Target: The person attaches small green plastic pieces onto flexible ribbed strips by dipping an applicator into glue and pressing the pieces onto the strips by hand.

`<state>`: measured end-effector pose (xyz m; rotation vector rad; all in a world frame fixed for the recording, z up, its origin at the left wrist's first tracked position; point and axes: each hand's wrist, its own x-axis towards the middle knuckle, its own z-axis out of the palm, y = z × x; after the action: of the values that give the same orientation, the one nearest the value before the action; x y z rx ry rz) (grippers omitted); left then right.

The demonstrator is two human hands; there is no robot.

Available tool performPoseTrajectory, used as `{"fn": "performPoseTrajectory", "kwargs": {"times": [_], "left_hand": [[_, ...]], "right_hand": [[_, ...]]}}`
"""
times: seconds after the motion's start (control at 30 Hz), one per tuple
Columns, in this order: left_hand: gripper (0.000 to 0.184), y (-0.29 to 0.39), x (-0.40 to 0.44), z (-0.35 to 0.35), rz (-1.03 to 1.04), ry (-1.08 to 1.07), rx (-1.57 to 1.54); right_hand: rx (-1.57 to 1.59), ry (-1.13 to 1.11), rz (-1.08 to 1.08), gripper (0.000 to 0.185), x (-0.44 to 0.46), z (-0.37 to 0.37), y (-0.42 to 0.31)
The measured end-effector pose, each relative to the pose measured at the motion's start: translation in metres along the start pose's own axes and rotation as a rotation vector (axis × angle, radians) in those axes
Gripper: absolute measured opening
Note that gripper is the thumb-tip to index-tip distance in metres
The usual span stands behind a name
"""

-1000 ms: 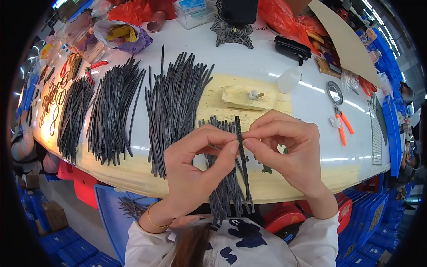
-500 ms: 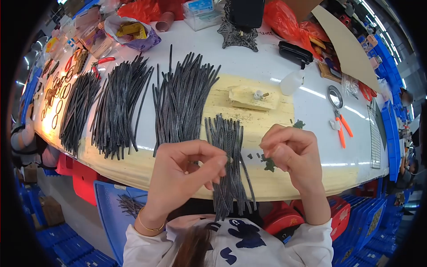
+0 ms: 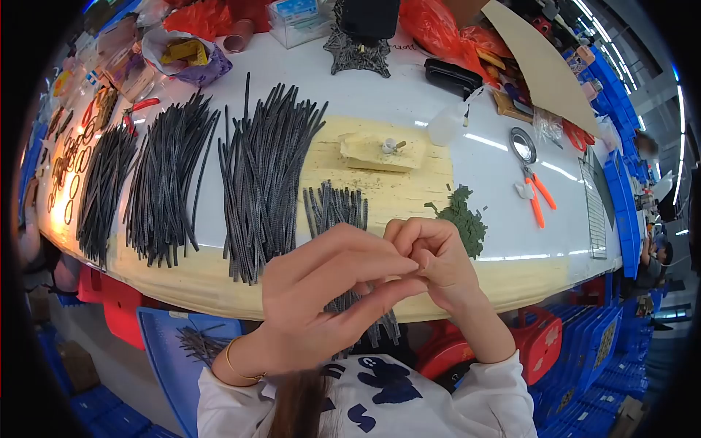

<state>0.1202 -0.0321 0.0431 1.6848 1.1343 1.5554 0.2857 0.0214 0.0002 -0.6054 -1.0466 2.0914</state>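
Observation:
My left hand (image 3: 328,285) reaches across to my right hand (image 3: 436,264), and their fingertips meet above the table's front edge. Both are closed in a pinch; whatever lies between the fingers is too small or hidden to name. Beneath my left hand is a bundle of thin dark strips (image 3: 336,204), its middle covered by the hand. Just behind my right hand lies a pile of small dark green pieces (image 3: 461,223). A pale yellow block (image 3: 380,155) with a small whitish item on top sits farther back on a yellowish board (image 3: 321,157).
Three larger bundles of dark strips (image 3: 266,175) lie to the left. Orange-handled pliers (image 3: 535,193) and a round metal dish (image 3: 523,144) are on the right. A squeeze bottle (image 3: 447,128) stands behind. Below the table edge are a blue tray (image 3: 164,350) and red stools (image 3: 540,343).
My left hand has moved right and up to meet my right hand; before, they were apart. The view has shifted, and more of the green pile now shows.

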Motion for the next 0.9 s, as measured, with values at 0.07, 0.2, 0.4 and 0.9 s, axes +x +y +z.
{"fn": "performPoseTrajectory", "kwargs": {"times": [0.07, 0.2, 0.4, 0.9], "left_hand": [[0.021, -0.005, 0.002, 0.002, 0.029, -0.027, -0.014], [0.021, -0.009, 0.003, 0.000, 0.083, -0.071, -0.005], [0.018, -0.009, 0.000, -0.006, 0.113, -0.105, -0.008], [0.020, -0.021, -0.009, -0.011, 0.121, -0.216, 0.005]], "right_hand": [[-0.039, 0.023, -0.032, 0.011, -0.001, 0.003, 0.002], [-0.012, 0.021, 0.003, 0.010, -0.006, 0.007, 0.003], [0.065, -0.037, 0.152, 0.010, -0.010, 0.014, -0.004], [0.040, 0.017, 0.248, 0.015, -0.015, 0.026, -0.007]]}}
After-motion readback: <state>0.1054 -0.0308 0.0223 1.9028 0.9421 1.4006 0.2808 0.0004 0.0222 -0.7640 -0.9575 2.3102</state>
